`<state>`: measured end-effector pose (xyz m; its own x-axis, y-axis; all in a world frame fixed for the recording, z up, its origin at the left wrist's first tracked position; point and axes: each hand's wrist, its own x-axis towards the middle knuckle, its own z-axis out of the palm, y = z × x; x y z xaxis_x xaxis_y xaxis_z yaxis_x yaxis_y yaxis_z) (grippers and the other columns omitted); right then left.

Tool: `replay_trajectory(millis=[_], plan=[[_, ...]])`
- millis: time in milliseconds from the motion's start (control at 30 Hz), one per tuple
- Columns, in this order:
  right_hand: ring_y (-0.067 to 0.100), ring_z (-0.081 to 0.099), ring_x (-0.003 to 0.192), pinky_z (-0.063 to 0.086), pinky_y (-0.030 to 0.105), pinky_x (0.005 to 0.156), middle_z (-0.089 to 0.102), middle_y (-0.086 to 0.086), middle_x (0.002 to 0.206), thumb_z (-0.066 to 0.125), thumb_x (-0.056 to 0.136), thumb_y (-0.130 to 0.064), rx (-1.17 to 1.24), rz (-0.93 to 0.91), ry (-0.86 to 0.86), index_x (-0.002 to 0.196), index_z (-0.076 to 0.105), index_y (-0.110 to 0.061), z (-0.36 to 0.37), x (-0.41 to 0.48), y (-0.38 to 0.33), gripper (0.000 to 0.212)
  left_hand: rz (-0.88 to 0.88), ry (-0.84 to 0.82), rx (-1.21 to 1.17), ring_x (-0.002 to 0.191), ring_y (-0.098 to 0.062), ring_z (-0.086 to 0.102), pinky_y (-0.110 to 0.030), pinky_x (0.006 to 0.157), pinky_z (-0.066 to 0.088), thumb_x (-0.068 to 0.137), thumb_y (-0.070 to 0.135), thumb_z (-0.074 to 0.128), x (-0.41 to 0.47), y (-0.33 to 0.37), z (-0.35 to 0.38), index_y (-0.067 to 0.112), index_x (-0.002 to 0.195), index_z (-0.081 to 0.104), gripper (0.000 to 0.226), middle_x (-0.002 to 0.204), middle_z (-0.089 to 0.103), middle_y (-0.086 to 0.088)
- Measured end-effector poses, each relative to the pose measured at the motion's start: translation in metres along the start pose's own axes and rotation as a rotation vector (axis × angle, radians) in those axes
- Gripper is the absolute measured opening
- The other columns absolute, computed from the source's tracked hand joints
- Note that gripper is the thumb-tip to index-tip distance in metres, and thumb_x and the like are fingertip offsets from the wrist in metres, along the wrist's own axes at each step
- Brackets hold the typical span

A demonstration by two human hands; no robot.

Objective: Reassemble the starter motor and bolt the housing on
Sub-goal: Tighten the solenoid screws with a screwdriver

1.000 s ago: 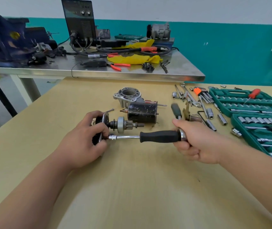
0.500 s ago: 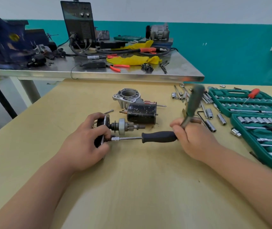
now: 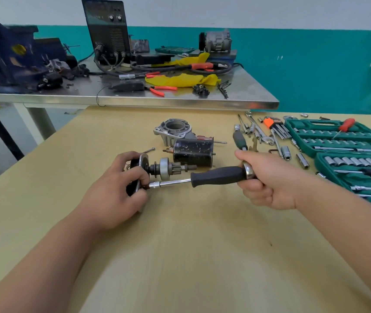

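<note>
While the left hand (image 3: 116, 195) grips the armature assembly (image 3: 164, 169) and the right hand (image 3: 268, 179) clasps the socket driver (image 3: 216, 178) set against it, motor casing (image 3: 193, 152) and nose housing (image 3: 175, 129) lie unfitted just beyond them.

The motor can (image 3: 193, 152) is black, flecked white; the housing (image 3: 175, 129) at its 11 o'clock is grey. The worktop (image 3: 180, 245) is tan, the socket case (image 3: 319, 123) green.

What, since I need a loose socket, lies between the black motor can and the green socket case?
In the head view: a green-handled driver, loose sockets, orange-clipped hex keys and wrenches lie there.
</note>
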<state>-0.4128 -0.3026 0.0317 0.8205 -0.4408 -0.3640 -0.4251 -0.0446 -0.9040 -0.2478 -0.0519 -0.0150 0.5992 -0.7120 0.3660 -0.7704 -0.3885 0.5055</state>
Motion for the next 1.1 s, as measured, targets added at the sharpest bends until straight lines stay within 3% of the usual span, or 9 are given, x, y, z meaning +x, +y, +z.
replay_trajectory(millis=[67, 133, 200, 367, 467, 567, 733, 900, 1100], plan=[[0.018, 0.034, 0.036, 0.031, 0.022, 0.035, 0.042, 0.002, 0.044, 0.028, 0.1, -0.045, -0.302, -0.12, 0.033, 0.095, 0.065, -0.008, -0.003, 0.002, 0.006, 0.053, 0.008, -0.007, 0.025, 0.088, 0.004, 0.055, -0.027, 0.069, 0.045, 0.074, 0.031, 0.058, -0.001, 0.003, 0.0, 0.038, 0.072, 0.05, 0.01, 0.131, 0.031, 0.025], [0.014, 0.051, 0.053, 0.039, 0.02, 0.05, 0.058, 0.003, 0.06, 0.031, 0.099, -0.037, -0.762, -0.6, 0.283, 0.095, 0.064, -0.01, -0.008, -0.004, 0.014, 0.043, 0.023, -0.014, 0.056, 0.087, 0.002, 0.054, -0.029, 0.068, 0.047, 0.069, 0.035, 0.053, -0.002, 0.006, 0.001, 0.038, 0.073, 0.05, 0.005, 0.13, 0.03, 0.028], [0.007, 0.051, 0.059, 0.035, 0.02, 0.057, 0.062, 0.002, 0.071, 0.035, 0.095, -0.038, -0.768, -0.771, 0.3, 0.094, 0.066, -0.011, -0.009, -0.009, 0.023, 0.041, 0.018, -0.016, 0.065, 0.086, 0.002, 0.054, -0.029, 0.067, 0.047, 0.068, 0.036, 0.052, -0.002, 0.007, 0.002, 0.038, 0.073, 0.05, 0.006, 0.129, 0.029, 0.029], [0.016, 0.038, 0.038, 0.032, 0.023, 0.041, 0.046, -0.001, 0.047, 0.027, 0.096, -0.055, -0.226, -0.025, 0.073, 0.086, 0.065, -0.018, 0.002, 0.002, 0.019, 0.054, -0.022, -0.004, 0.014, 0.087, 0.003, 0.057, -0.025, 0.068, 0.044, 0.068, 0.035, 0.051, -0.001, 0.004, 0.001, 0.039, 0.076, 0.051, 0.009, 0.131, 0.031, 0.025], [0.013, 0.057, 0.059, 0.046, 0.031, 0.056, 0.063, 0.0, 0.065, 0.02, 0.098, -0.047, -0.859, -0.437, 0.279, 0.094, 0.066, -0.017, -0.007, -0.001, 0.03, 0.054, 0.016, -0.013, 0.055, 0.092, 0.006, 0.053, -0.026, 0.066, 0.044, 0.068, 0.038, 0.05, -0.001, 0.005, 0.004, 0.041, 0.077, 0.051, 0.01, 0.131, 0.029, 0.029], [0.01, 0.055, 0.068, 0.044, 0.029, 0.063, 0.065, -0.001, 0.076, 0.031, 0.095, -0.04, -0.928, -0.831, 0.373, 0.102, 0.067, -0.011, -0.015, -0.009, 0.034, 0.047, 0.052, -0.025, 0.069, 0.09, -0.001, 0.051, -0.027, 0.067, 0.044, 0.068, 0.037, 0.05, -0.001, 0.007, 0.006, 0.041, 0.078, 0.049, 0.011, 0.134, 0.03, 0.026], [0.012, 0.038, 0.038, 0.029, 0.024, 0.044, 0.046, -0.005, 0.049, 0.031, 0.099, -0.049, -0.29, 0.007, 0.101, 0.088, 0.062, -0.017, -0.002, 0.004, 0.025, 0.046, -0.002, -0.013, -0.004, 0.088, 0.005, 0.053, -0.022, 0.065, 0.04, 0.07, 0.034, 0.049, 0.001, 0.005, 0.003, 0.039, 0.078, 0.049, 0.01, 0.128, 0.032, 0.024], [0.02, 0.064, 0.069, 0.051, 0.031, 0.061, 0.068, 0.002, 0.076, 0.031, 0.095, -0.041, -0.908, -0.869, 0.426, 0.098, 0.069, -0.011, -0.014, -0.011, 0.04, 0.048, 0.059, -0.039, 0.079, 0.089, 0.001, 0.05, -0.027, 0.065, 0.045, 0.065, 0.046, 0.041, -0.002, 0.01, 0.006, 0.043, 0.075, 0.046, 0.012, 0.132, 0.029, 0.027], [0.01, 0.032, 0.043, 0.032, 0.023, 0.047, 0.035, -0.01, 0.043, 0.022, 0.08, -0.069, -0.383, -0.356, 0.157, 0.086, 0.067, -0.012, 0.002, -0.005, 0.021, 0.072, -0.058, 0.013, -0.117, 0.083, 0.004, 0.055, -0.015, 0.065, 0.038, 0.08, 0.021, 0.055, 0.003, 0.002, 0.005, 0.037, 0.076, 0.051, 0.017, 0.125, 0.038, 0.02]])
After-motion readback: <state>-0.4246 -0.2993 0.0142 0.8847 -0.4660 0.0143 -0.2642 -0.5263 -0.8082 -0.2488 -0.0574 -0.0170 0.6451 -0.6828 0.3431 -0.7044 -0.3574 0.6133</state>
